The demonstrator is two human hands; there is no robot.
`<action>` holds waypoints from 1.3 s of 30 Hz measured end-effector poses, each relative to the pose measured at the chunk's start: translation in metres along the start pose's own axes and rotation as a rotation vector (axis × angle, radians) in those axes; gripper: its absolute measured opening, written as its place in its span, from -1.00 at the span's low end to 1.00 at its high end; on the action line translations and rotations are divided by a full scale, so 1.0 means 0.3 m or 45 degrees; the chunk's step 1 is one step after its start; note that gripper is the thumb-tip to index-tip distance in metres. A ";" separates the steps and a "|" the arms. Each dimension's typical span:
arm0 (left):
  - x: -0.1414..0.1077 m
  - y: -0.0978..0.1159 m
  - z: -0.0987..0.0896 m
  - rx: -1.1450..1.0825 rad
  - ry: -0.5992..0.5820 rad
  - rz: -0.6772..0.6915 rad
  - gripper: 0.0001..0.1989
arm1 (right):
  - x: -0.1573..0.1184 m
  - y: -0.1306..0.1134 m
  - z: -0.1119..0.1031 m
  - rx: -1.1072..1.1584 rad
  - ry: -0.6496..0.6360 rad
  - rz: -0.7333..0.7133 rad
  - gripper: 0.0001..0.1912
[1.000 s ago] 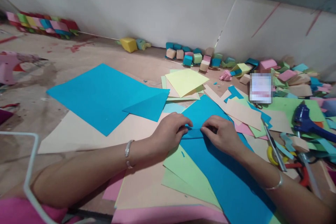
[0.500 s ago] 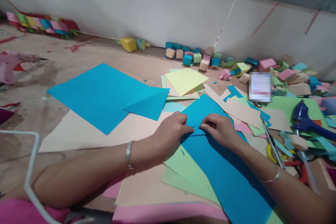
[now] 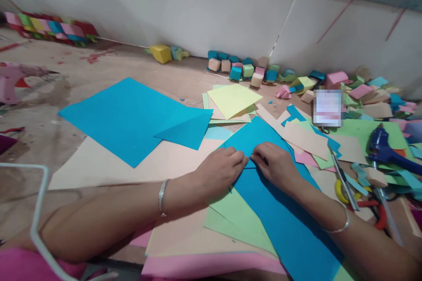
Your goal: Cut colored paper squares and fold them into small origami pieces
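A long blue paper sheet (image 3: 283,215) runs from the middle down to the lower right, over green, peach and pink sheets. My left hand (image 3: 224,167) is closed at the left edge of its upper part, fingers bent and pressed together. Close beside it my right hand (image 3: 275,164) is closed in a pinch over the same sheet. Between the two hands a thin line crosses the blue paper. Whatever lies between the fingertips is hidden or too small to make out. Another blue sheet (image 3: 121,118) lies to the left, one corner overlapped by a smaller blue piece (image 3: 187,129).
Yellow paper (image 3: 234,100) lies beyond my hands. Folded paper pieces (image 3: 235,73) line the wall. At right are a blue glue gun (image 3: 382,145), a cutter (image 3: 343,178), yellow-handled scissors (image 3: 339,191) and paper scraps. A pink glue gun (image 3: 9,81) stands far left.
My left hand's fingers have curled in, the forefinger no longer stretched out, and the hand has shifted slightly. My right hand has barely moved.
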State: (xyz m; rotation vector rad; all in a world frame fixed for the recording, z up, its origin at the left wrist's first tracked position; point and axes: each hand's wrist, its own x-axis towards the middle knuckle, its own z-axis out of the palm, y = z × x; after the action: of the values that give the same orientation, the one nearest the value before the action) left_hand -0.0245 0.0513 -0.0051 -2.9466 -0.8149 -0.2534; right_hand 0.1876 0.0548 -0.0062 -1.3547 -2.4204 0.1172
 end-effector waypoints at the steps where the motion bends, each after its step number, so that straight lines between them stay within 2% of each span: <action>1: 0.002 0.001 0.002 0.004 -0.008 -0.004 -0.86 | -0.003 -0.006 -0.003 -0.082 0.055 -0.058 -0.76; 4: 0.005 -0.002 0.009 0.007 -0.026 -0.019 -0.86 | -0.011 -0.034 -0.020 -0.275 0.165 -0.258 -0.71; 8: 0.003 -0.006 0.020 0.029 0.007 -0.010 -0.86 | -0.018 -0.071 -0.043 -0.477 0.128 -0.424 -0.69; 12: -0.005 -0.001 0.020 0.047 0.040 -0.044 -0.83 | -0.026 -0.084 -0.044 -0.584 0.081 -0.386 -0.68; 16: -0.018 0.008 0.011 0.052 0.009 -0.073 -0.84 | -0.037 -0.088 -0.038 -0.668 0.015 -0.351 -0.70; 18: -0.025 0.013 0.001 0.082 -0.052 -0.102 -0.84 | -0.040 -0.089 -0.036 -0.684 -0.003 -0.356 -0.70; 22: -0.034 0.024 -0.035 0.150 -0.268 -0.119 -0.80 | -0.037 -0.081 -0.041 -0.654 -0.021 -0.382 -0.70; 25: -0.032 0.025 -0.069 0.162 -0.336 -0.164 -0.82 | -0.028 -0.062 -0.062 -0.576 -0.128 -0.349 -0.71; 27: -0.025 0.019 -0.082 0.090 -0.272 -0.216 -0.82 | -0.017 -0.044 -0.083 -0.475 -0.252 -0.286 -0.72; 29: -0.016 0.008 -0.080 -0.022 -0.140 -0.276 -0.67 | -0.004 -0.028 -0.098 -0.311 -0.363 -0.216 -0.77; 31: -0.009 -0.005 -0.064 -0.100 -0.012 -0.343 -0.55 | 0.010 -0.018 -0.099 -0.152 -0.391 -0.138 -0.77; 35: -0.004 -0.027 -0.023 -0.154 0.066 -0.358 -0.53 | 0.027 -0.019 -0.057 -0.111 -0.221 0.045 -0.69; 39: -0.004 -0.034 -0.016 -0.116 0.070 -0.281 -0.50 | 0.018 -0.014 -0.024 -0.135 -0.141 -0.041 -0.68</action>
State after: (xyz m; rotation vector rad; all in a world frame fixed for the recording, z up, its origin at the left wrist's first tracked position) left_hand -0.0316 0.0590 -0.0003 -2.9158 -1.1514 -0.3925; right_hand 0.1844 0.0562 0.0031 -1.3880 -2.5723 0.0577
